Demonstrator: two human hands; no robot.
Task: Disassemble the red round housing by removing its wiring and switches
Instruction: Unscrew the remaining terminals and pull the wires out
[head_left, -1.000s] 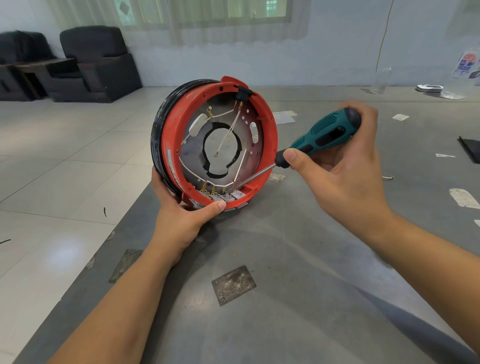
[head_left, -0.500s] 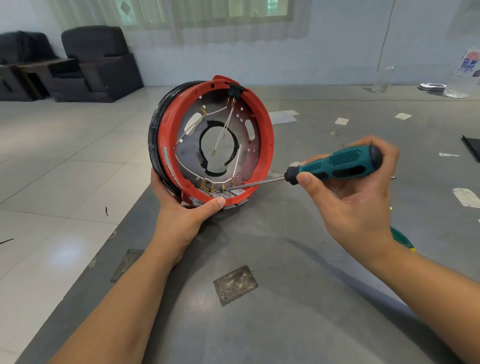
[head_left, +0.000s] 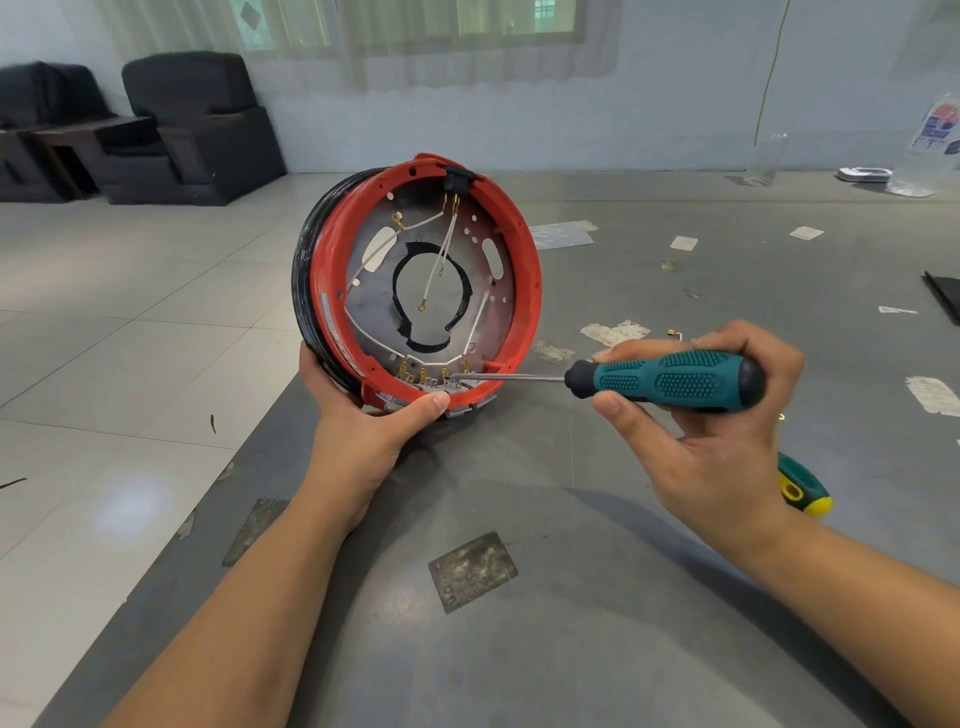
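Grey table (head_left: 519, 649), red housing (head_left: 527, 291), label unreadable

A grey, scuffed tabletop (head_left: 571, 623) was seen, its left edge running diagonally above a pale tiled floor (head_left: 104, 364). A dull square metal patch (head_left: 472, 570) was set flat in its surface near the front. Torn scraps of white paper (head_left: 615, 332) were scattered across the right half. A green-and-yellow tool handle (head_left: 805, 488) was laid on it, partly hidden. The red round housing (head_left: 527, 312) was stood on edge at the left border.
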